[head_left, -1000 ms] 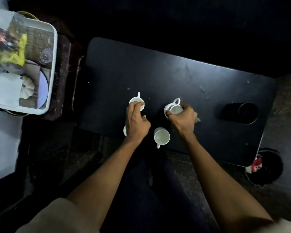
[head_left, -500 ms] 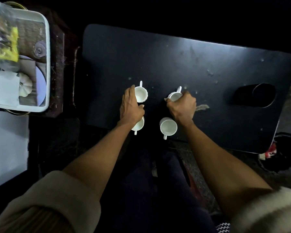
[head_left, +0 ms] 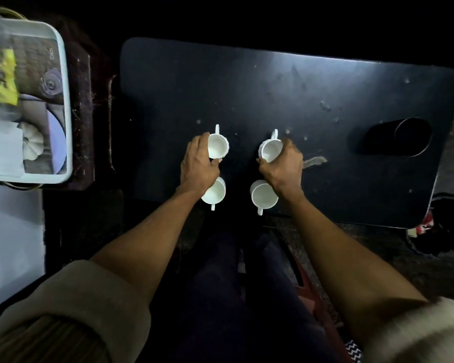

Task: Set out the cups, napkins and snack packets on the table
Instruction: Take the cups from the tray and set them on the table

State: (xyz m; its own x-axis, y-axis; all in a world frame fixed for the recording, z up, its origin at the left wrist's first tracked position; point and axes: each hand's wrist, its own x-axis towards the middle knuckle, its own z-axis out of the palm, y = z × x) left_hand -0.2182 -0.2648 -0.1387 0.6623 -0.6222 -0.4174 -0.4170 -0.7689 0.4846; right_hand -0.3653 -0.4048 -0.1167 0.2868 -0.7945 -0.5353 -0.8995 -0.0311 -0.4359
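Note:
Several white cups stand upright in a square on the dark table [head_left: 286,82]. My left hand [head_left: 198,163] grips the far left cup [head_left: 217,148], whose handle points away from me. My right hand [head_left: 283,166] grips the far right cup [head_left: 270,150], handle also pointing away. Nearer me stand the near left cup [head_left: 215,193] and the near right cup [head_left: 264,196], handles toward me, each partly under a wrist. A white tray [head_left: 67,100] at the left holds a yellow snack packet [head_left: 4,77] and a folded white napkin [head_left: 2,148].
A black cylindrical holder [head_left: 404,137] lies on the table's right side. The tray also carries a clear glass [head_left: 50,81] and a white pumpkin-shaped piece [head_left: 33,140], and rests on a dark wooden stand [head_left: 84,121]. A dark round bin [head_left: 446,226] sits beyond the table's right corner.
Both hands have stayed on the two far cups. The far right cup has gone from tilted to upright, and the four cups now form an even square.

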